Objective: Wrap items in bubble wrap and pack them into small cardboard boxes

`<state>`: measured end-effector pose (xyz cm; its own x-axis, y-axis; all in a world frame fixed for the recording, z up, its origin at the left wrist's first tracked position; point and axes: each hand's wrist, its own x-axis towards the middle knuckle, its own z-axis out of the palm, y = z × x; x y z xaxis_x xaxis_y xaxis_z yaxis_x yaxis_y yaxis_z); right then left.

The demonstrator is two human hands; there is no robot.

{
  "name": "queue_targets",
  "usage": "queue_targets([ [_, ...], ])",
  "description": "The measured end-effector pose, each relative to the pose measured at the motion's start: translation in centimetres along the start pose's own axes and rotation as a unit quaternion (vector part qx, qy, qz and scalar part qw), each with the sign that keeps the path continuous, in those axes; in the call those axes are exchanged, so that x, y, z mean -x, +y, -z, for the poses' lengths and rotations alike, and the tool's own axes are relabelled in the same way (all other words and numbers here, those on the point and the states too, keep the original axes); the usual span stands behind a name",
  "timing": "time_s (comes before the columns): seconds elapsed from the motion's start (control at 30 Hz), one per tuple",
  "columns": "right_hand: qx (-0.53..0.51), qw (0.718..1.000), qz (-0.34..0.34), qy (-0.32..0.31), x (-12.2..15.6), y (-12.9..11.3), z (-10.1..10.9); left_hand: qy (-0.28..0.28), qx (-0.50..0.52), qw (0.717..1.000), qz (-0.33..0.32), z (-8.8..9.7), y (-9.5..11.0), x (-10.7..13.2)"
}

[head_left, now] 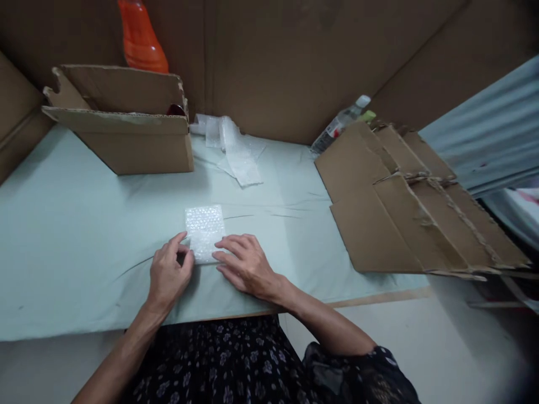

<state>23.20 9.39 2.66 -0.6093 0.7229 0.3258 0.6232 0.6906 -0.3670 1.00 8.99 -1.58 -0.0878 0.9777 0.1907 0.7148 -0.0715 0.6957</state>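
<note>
A flat, roughly rectangular piece of bubble wrap (205, 227) lies on the cloth-covered table in front of me; whether anything is inside it I cannot tell. At its left edge is my left hand (169, 272), with thumb and index finger curved and a gap between them; its other fingers are partly hidden. From the right, my right hand (244, 264) rests its outstretched fingertips on the lower right part of the wrap. Neither hand grips it.
A cardboard box (147, 146) stands at the back left, with an orange bottle (145, 45) behind it. Loose bubble wrap strips (240, 157) lie at the back. On the right are several divided cardboard pieces (391, 224) and a clear bottle (339, 126). Pale green cloth (76, 241) covers the table.
</note>
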Motion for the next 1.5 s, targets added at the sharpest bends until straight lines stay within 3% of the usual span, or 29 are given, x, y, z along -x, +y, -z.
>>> queue_targets([
  [0.1, 0.035, 0.997, -0.001, -0.076, -0.4, 1.5, -2.1, 0.003, -0.037, 0.999, -0.039, 0.4, -0.4, -0.1],
  [0.2, 0.035, 0.996, 0.009, -0.075, -1.3, 2.6, -3.3, 0.028, -0.052, 0.992, -0.109, 1.5, -0.6, 0.5],
  [0.33, 0.016, 0.997, 0.033, -0.073, -1.9, 2.6, -2.7, 0.008, -0.052, 0.973, -0.224, 2.3, -0.4, 2.1],
  [0.4, -0.017, 0.995, 0.020, -0.095, -2.0, 2.4, -2.3, -0.006, -0.050, 0.969, -0.241, 2.1, -0.3, 2.6],
  [0.5, -0.074, 0.991, -0.019, -0.107, -1.8, 2.1, -1.8, -0.003, -0.016, 0.981, -0.194, 1.7, -0.2, 2.7],
  [0.6, -0.068, 0.996, -0.052, -0.027, -0.9, 1.7, -1.4, -0.011, 0.011, 0.994, -0.106, 1.6, -0.4, 2.1],
  [0.7, -0.010, 0.999, -0.022, 0.029, -0.3, 1.4, -1.3, -0.015, -0.007, 0.998, -0.063, 1.4, -0.8, 1.4],
  [0.8, 0.038, 0.998, 0.031, -0.029, -0.9, 1.7, -2.1, 0.016, -0.054, 0.995, -0.085, 1.1, -1.0, 0.7],
  [0.9, 0.059, 0.995, 0.025, -0.078, -2.0, 2.4, -3.0, 0.047, -0.081, 0.985, -0.142, 1.1, -0.9, 0.7],
  [1.03, 0.009, 0.997, -0.004, -0.080, -1.6, 2.1, -2.5, 0.014, -0.062, 0.970, -0.235, 2.1, -0.6, 2.3],
  [1.2, -0.108, 0.983, -0.078, -0.124, 0.1, 0.9, -0.8, -0.028, -0.008, 0.982, -0.184, 2.6, -0.1, 3.3],
  [1.33, -0.027, 0.983, -0.139, -0.114, -0.5, 1.2, -0.9, -0.037, -0.063, 0.987, -0.146, 1.5, -0.2, 1.9],
  [1.5, -0.038, 0.983, -0.126, -0.130, -0.9, 1.5, -1.3, -0.027, -0.057, 0.990, -0.128, 0.8, -1.0, 1.1],
])
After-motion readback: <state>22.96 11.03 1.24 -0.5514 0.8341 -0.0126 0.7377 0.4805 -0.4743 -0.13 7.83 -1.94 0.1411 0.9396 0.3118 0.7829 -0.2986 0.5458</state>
